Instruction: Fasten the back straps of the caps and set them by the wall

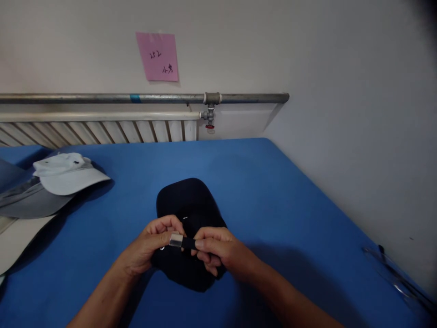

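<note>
A black baseball cap lies on the blue surface before me, its brim pointing away. Above it, my left hand pinches a silver metal buckle between thumb and fingers. A dark strap runs from the buckle to my right hand. There my thumb and forefinger close on the strap, with the other fingers curled below. Both hands cover part of the cap's crown.
To the left, several caps lie overlapped, a white cap uppermost. A radiator and a metal pipe with a red-handled valve run along the wall behind. Glasses lie at the right edge. A pink note hangs on the wall.
</note>
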### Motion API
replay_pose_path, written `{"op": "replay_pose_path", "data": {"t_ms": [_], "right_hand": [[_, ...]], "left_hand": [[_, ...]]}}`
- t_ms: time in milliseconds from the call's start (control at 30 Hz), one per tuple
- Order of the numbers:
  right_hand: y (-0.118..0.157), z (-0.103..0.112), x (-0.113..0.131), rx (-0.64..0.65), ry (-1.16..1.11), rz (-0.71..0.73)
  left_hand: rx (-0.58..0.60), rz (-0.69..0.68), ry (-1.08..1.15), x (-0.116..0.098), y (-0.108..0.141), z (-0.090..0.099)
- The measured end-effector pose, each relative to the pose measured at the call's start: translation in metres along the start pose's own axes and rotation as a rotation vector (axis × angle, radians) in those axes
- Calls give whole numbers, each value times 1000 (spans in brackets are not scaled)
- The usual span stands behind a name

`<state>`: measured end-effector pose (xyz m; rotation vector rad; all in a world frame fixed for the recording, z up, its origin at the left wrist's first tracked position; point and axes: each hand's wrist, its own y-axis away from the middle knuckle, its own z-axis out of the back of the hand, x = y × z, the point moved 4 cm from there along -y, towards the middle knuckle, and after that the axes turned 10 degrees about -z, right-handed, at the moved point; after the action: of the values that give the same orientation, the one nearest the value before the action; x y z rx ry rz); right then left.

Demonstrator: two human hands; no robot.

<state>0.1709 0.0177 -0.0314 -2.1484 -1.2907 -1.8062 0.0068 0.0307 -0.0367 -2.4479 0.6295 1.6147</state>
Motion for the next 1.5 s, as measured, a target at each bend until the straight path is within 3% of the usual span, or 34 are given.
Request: {"op": "replay_pose_path", "data": {"t_ms": [300,533,700,967,1200,1367,1500], "right_hand": [[-4,-1,-2,47,16,-6],[2,-4,4,-80,130,56],[6,-2,11,-155,50,148],[6,-4,8,-164,117,179],[24,-2,27,-286,380,259],[26,-2,26,-299,424,317],[23,-6,23,-319,465,365]], "left_hand": [[28,29,-47,1,1,-7],[30,48,-122,1,1,-6],[-15,43,-130,-2,1,-4],[35,64,-149,-1,3,-14],[-27,-37,-154,-11,3,-10],[-36,8,-175,-7,4,-10],[23,37,-230,-4,5,-15]]}}
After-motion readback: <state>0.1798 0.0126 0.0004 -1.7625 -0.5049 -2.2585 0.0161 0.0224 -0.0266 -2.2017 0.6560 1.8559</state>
